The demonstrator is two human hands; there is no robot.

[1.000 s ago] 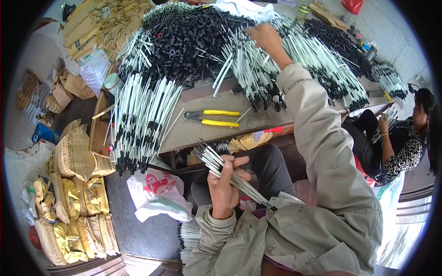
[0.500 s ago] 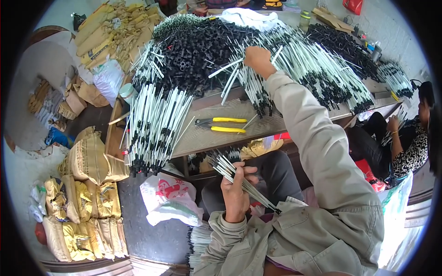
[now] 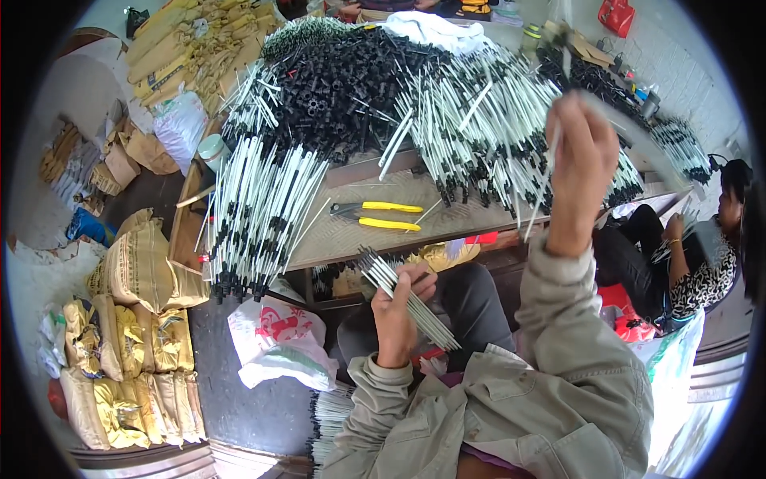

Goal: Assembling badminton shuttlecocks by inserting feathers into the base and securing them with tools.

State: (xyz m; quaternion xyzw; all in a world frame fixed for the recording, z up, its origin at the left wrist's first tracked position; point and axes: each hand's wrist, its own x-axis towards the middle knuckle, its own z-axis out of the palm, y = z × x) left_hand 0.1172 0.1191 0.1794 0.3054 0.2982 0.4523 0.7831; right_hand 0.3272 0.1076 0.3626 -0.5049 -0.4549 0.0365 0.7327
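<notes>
My left hand (image 3: 396,319) is closed round a bundle of thin white rods (image 3: 419,307) with dark ends, held above my lap. Raised over the right part of the bench, my right hand (image 3: 584,160) has its fingers bent round several white rods, blurred by motion. Beneath it spreads a big heap of white rods with black tips (image 3: 487,104). Pliers with yellow handles (image 3: 391,207) lie on the bench front (image 3: 351,239). To their left rests another pile of white rods (image 3: 263,199), its black ends over the edge.
Black plastic parts (image 3: 339,96) form a mound at the bench's middle. A white plastic bag (image 3: 279,335) stands by my left knee. Filled sacks (image 3: 136,263) are stacked at the left. A co-worker (image 3: 702,255) sits at the right, holding rods.
My right hand has come off the heap, moving right and toward me with rods in its fingers. My left hand still holds its bundle, slightly shifted.
</notes>
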